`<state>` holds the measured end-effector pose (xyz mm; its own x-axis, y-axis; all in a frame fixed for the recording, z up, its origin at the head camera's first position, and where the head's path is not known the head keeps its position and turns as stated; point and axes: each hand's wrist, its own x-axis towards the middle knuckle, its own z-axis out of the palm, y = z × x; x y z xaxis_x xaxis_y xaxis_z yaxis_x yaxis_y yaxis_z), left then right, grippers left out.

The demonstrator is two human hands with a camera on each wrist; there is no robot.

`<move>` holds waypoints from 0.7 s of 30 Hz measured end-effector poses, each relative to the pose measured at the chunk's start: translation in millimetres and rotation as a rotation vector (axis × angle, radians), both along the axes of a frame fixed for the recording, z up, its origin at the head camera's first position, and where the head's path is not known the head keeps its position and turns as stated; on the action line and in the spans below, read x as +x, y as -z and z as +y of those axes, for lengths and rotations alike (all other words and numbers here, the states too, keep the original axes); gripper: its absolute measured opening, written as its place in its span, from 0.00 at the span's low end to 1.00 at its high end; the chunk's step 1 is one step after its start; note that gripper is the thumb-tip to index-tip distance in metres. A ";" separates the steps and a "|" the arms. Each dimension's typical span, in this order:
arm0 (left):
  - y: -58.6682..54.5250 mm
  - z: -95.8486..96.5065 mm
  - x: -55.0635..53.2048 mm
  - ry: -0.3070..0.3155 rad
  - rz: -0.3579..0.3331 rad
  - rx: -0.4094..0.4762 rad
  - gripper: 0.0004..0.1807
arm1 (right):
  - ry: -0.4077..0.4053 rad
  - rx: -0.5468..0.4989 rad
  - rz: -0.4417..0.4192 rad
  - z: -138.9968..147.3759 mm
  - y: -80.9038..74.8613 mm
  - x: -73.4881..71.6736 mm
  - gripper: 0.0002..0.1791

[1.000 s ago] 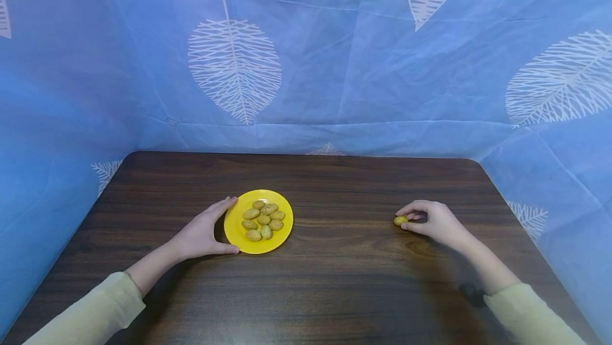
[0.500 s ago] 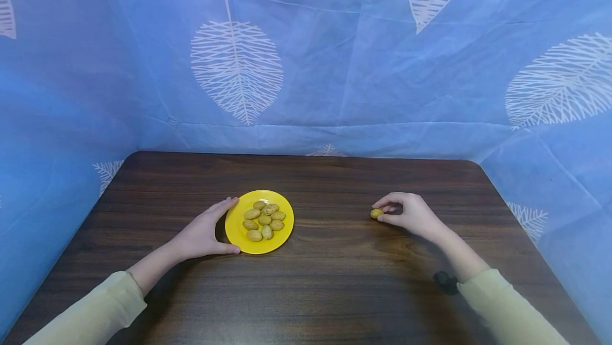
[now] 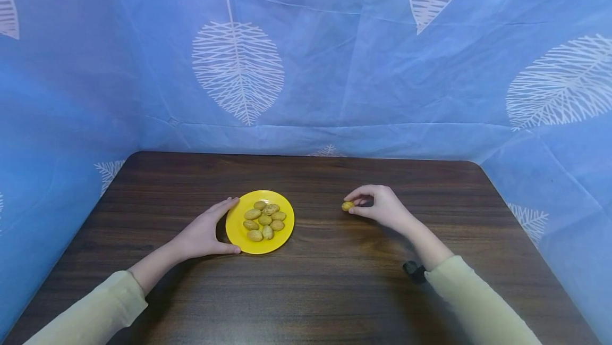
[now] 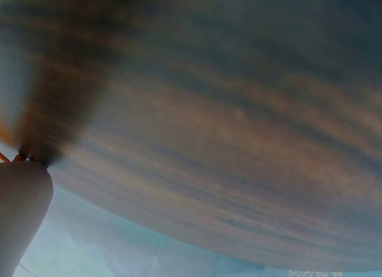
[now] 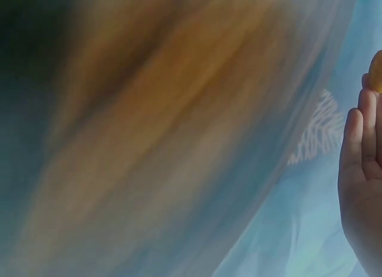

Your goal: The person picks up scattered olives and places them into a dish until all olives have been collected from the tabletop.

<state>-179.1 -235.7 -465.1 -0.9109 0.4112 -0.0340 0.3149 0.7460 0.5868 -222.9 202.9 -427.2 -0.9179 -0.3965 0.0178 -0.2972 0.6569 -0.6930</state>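
A yellow plate (image 3: 282,241) lies on the brown wooden table, bearing several small yellowish-brown ovals (image 3: 265,220), some with dark speckles. My left hand (image 3: 203,236) holds the plate by its left side, thumb at the near rim and fingers at the far rim. To the right of the plate, my right hand (image 3: 384,208) pinches one similar small yellow oval (image 3: 347,205) between thumb and fingertips. In the right wrist view, fingers (image 5: 353,142) and a bit of the oval (image 5: 376,74) show at the right edge. The left wrist view catches only one fingertip (image 4: 24,193).
The dark wood-grain table (image 3: 311,292) has rounded far corners. Blue cloth (image 3: 315,68) with white leaf prints hangs behind it and along both sides. A small black object (image 3: 414,271) sits at the right wrist, by the light yellow sleeve (image 3: 478,300).
My right hand has moved left and a little away from me, carrying the small oval toward the plate. The left hand and plate have stayed in place.
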 end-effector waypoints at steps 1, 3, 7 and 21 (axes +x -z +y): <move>-0.2 0.2 0.0 -0.003 -0.004 0.002 0.63 | -0.003 -0.007 -0.001 -4.1 -0.2 -0.7 0.11; -0.4 0.5 -0.1 -0.004 -0.009 0.001 0.63 | -0.011 -0.022 -0.005 -12.2 -0.4 -2.4 0.11; -1.4 1.0 -0.1 -0.008 -0.021 -0.001 0.63 | -0.028 -0.045 -0.008 -27.6 -0.7 -6.0 0.11; -2.4 0.7 0.6 -0.006 -0.010 -0.004 0.63 | -0.076 -0.095 0.004 -72.9 -1.7 -17.9 0.10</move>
